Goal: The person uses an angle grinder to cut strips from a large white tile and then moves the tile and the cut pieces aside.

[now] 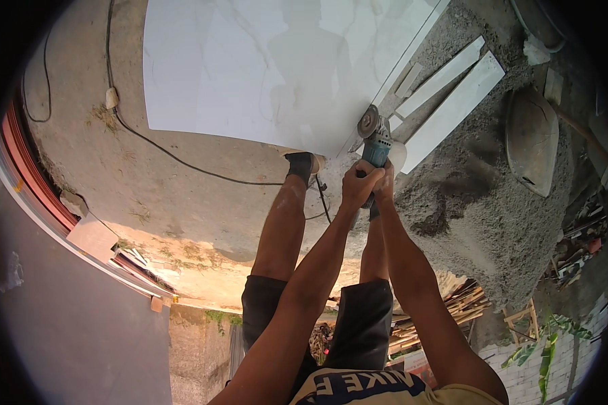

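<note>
Open-air work spot, rough concrete ground [162, 202]. Large glossy white slab [216, 74] lies flat, pale dust [331, 115] hazing its near right corner. Angle grinder [375, 151] at that corner; left hand [360, 182] and right hand [384, 183] together, clamped round its body. White strips [449, 115] just right of slab, beside grey sand [500, 250]. Black cord [230, 179] crosses ground at left. Loose timber [446, 314] heaped lower right; pale block wall [547, 381] at rim.
</note>
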